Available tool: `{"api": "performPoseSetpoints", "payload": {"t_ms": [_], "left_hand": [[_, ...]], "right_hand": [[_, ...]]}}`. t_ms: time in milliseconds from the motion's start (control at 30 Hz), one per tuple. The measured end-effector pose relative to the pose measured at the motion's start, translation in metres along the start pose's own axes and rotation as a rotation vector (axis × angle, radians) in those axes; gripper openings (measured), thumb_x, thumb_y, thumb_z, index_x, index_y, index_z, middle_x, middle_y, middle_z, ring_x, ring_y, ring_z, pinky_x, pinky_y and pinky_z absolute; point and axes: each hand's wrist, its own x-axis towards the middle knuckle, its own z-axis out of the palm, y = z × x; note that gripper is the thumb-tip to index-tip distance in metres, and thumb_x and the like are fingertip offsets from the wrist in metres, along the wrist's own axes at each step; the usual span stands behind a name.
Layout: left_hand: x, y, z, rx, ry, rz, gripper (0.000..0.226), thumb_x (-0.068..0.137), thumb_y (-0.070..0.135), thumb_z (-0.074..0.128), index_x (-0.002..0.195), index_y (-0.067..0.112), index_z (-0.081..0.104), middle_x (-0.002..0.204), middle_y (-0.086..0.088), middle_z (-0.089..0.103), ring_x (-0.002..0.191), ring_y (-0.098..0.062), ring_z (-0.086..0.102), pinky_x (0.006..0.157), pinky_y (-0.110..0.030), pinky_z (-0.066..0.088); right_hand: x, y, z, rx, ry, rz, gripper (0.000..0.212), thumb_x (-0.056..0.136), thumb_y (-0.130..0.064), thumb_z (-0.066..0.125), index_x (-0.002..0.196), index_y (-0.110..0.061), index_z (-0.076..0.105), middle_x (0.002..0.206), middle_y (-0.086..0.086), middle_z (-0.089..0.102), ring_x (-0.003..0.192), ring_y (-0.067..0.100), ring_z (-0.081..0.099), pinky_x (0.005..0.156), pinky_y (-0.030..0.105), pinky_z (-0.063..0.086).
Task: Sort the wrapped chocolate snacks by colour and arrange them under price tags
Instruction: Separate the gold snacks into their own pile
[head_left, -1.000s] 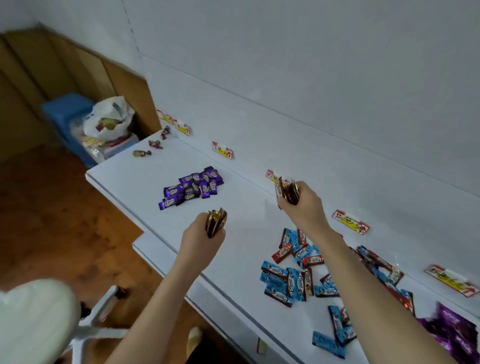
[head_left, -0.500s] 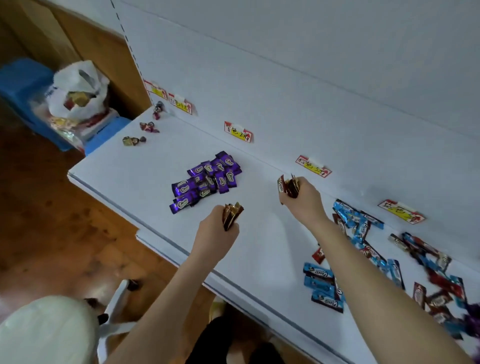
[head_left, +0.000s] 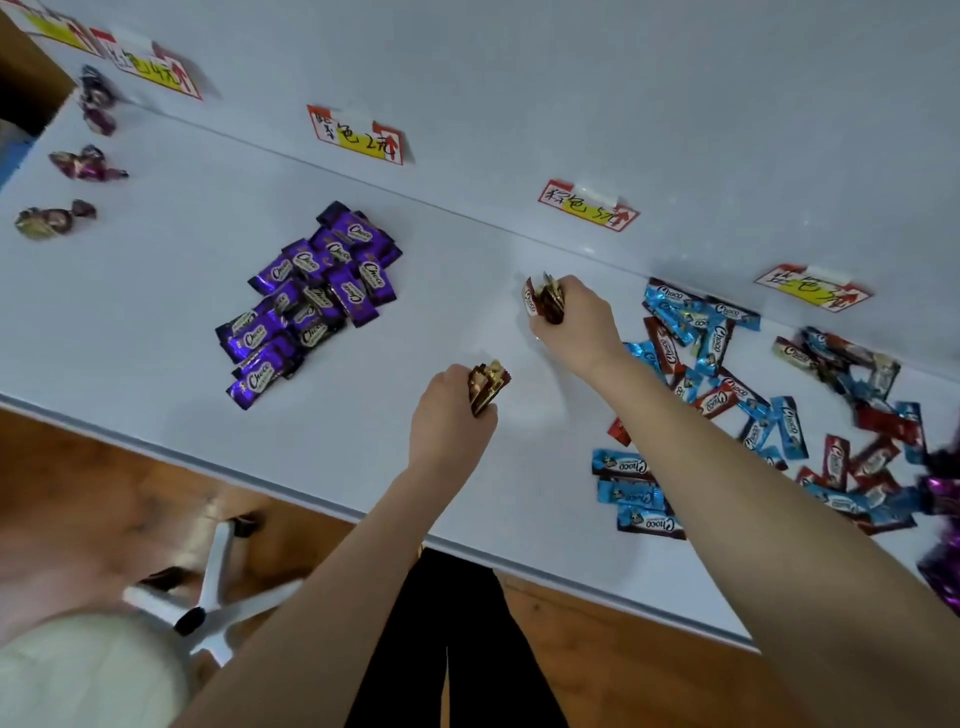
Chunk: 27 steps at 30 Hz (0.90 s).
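Note:
My left hand (head_left: 449, 421) is shut on a small bundle of brown-red chocolate snacks (head_left: 487, 386) above the middle of the white table (head_left: 156, 291). My right hand (head_left: 576, 325) grips another bundle of brown-red snacks (head_left: 543, 299), low over the table under a red-and-yellow price tag (head_left: 588, 206). A pile of purple snacks (head_left: 311, 301) lies under another price tag (head_left: 357, 136). A mixed heap of blue and red snacks (head_left: 727, 384) spreads to the right, below a third price tag (head_left: 813, 287).
Three twist-wrapped candies (head_left: 83, 166) lie at the far left near a tag (head_left: 150, 67). Purple wrappers (head_left: 943, 499) show at the right edge. A white swivel chair (head_left: 78, 670) and wooden floor are below the table's front edge.
The view has swung down and closer to the table. Both hands, each still holding its bundle, have dropped nearer the surface; the right hand now sits under the tag.

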Motion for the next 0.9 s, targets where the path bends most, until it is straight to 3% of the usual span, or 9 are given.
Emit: {"api": "performPoseSetpoints", "payload": {"t_ms": [100,300,500,600,733,900], "left_hand": [[0.010,0.002,0.011,0.021,0.028,0.011,0.019,0.086,0.015,0.058,0.102,0.005,0.052,0.088,-0.003,0.046,0.078,-0.021,0.047,0.064,-0.027,0.034],[0.020,0.008,0.027,-0.024,0.026,0.003,0.040,0.083,0.014,0.064,0.120,0.006,0.050,0.110,-0.011,0.051,0.100,-0.027,0.051,0.076,-0.027,0.039],[0.022,0.008,0.027,-0.044,-0.003,0.006,0.067,0.080,0.024,0.071,0.136,0.009,0.039,0.127,-0.007,0.044,0.118,-0.022,0.041,0.086,-0.017,0.027],[0.017,0.011,0.021,-0.036,-0.009,0.050,0.062,0.085,0.023,0.066,0.138,0.008,0.037,0.130,-0.007,0.045,0.120,-0.023,0.042,0.088,-0.018,0.027],[0.005,0.014,0.005,0.095,-0.008,0.186,0.043,0.090,0.019,0.057,0.130,0.006,0.048,0.134,-0.010,0.048,0.124,-0.028,0.043,0.100,-0.030,0.033],[-0.007,0.020,-0.034,0.290,-0.107,0.367,0.035,0.095,0.025,0.049,0.127,0.012,0.053,0.121,-0.006,0.058,0.110,-0.023,0.052,0.089,-0.029,0.039]], "right_hand": [[0.010,0.006,0.008,0.008,0.015,0.022,0.029,0.089,-0.018,0.056,0.112,-0.002,0.050,0.102,0.012,0.061,0.093,0.025,0.056,0.059,0.015,0.026],[0.028,0.013,0.015,0.032,0.000,0.051,0.042,0.084,-0.020,0.064,0.117,-0.001,0.047,0.114,0.015,0.055,0.106,0.027,0.052,0.071,0.017,0.031],[0.028,0.011,0.010,0.089,-0.028,-0.014,0.051,0.074,-0.023,0.074,0.115,-0.002,0.051,0.108,0.010,0.051,0.108,0.020,0.042,0.073,0.012,0.027],[0.026,0.006,0.005,0.099,-0.046,-0.035,0.045,0.075,-0.027,0.073,0.109,-0.005,0.053,0.100,0.002,0.049,0.101,0.015,0.041,0.070,0.015,0.027],[0.013,0.002,-0.007,0.070,-0.036,-0.039,0.031,0.092,-0.024,0.053,0.113,-0.001,0.056,0.113,0.014,0.058,0.107,0.024,0.050,0.076,0.021,0.031],[-0.033,0.015,-0.045,0.122,0.070,0.038,0.033,0.094,-0.022,0.050,0.123,-0.008,0.055,0.127,0.005,0.056,0.118,0.015,0.048,0.087,0.010,0.027]]}}
